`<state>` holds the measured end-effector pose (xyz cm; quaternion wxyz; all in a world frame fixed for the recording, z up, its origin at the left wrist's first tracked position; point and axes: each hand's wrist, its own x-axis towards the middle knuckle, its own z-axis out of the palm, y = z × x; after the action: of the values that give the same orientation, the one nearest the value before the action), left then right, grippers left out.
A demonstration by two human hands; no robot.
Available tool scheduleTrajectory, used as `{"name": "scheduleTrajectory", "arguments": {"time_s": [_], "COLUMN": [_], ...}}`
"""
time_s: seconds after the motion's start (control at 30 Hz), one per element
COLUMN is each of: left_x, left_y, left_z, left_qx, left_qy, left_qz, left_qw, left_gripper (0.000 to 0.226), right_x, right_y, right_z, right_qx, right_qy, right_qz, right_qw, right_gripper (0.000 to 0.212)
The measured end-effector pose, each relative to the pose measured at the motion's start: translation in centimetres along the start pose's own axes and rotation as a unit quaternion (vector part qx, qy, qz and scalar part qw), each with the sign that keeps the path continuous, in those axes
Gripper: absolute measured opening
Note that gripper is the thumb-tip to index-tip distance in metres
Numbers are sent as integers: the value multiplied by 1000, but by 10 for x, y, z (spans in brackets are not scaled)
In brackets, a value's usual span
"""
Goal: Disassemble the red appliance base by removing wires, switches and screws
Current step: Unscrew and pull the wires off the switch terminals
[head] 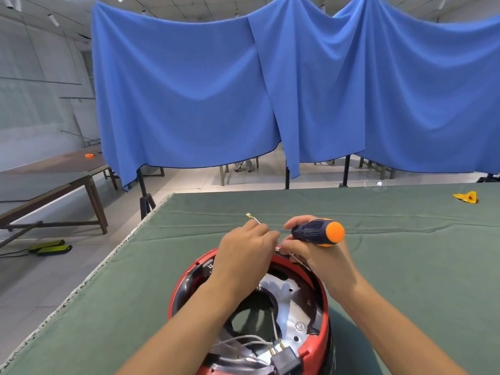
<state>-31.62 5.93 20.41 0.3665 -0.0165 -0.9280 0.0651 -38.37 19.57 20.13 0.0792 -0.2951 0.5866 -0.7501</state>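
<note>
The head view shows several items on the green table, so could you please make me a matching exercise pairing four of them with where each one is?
Things:
1. screwdriver
2. wire terminal
3. yellow piece
4. black connector block

Places:
A. far right of the table
B. inside the red base, at its near edge
C. held in the right hand
D. sticking out beyond the left hand

Pairs: 1-C, 2-D, 3-A, 4-B
</note>
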Motion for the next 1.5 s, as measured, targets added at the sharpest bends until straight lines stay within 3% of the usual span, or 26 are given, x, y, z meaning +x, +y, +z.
{"name": "scheduleTrajectory", "arguments": {"time_s": [0.13, 0.27, 0.33, 0.47, 0.6, 0.77, 0.9, 1.1, 1.2, 1.37, 1.5], "left_x": [-5, -8, -9, -13, -15, -15, -15, -14, -13, -39, -53], "left_y": [-1, 2, -1, -16, -23, -29, -29, -30, -38, -49, -50], "left_z": [-3, -2, -1, 8, 11, 10, 9, 3, -5, -15, -15], "left_qx": [-51, -150, -185, -82, -101, -156, -183, -225, -196, -157, -137], "left_qy": [16, 15, 18, -75, -136, -136, -135, -141, -164, -175, -155], "left_qz": [-7, -111, -192, -271, -322, -341, -362, -373, -360, -368, -370], "left_qw": [999, 982, 964, 956, 931, 917, 904, 889, 897, 900, 906], "left_gripper": [15, 51, 43, 28, 27, 28, 30, 34, 37, 36, 34], "right_x": [-1, 3, 10, 25, 26, 29, 28, 16, 10, 9, 8], "right_y": [3, 3, 5, 29, 56, 55, 32, -11, -26, -38, -38], "right_z": [4, -5, -21, -56, -70, -68, -55, -38, -31, -23, -15], "right_qx": [-27, -89, -146, -294, -290, -222, -96, -12, 3, 1, 8], "right_qy": [-11, 41, 81, 147, 125, 137, 156, 159, 167, 168, 128], "right_qz": [-17, -65, -93, -79, -10, -57, -60, -59, -86, -110, -116], "right_qw": [999, 993, 982, 941, 949, 964, 981, 985, 982, 980, 985], "right_gripper": [28, 31, 34, 42, 37, 19, 6, 34, 42, 39, 20]}}
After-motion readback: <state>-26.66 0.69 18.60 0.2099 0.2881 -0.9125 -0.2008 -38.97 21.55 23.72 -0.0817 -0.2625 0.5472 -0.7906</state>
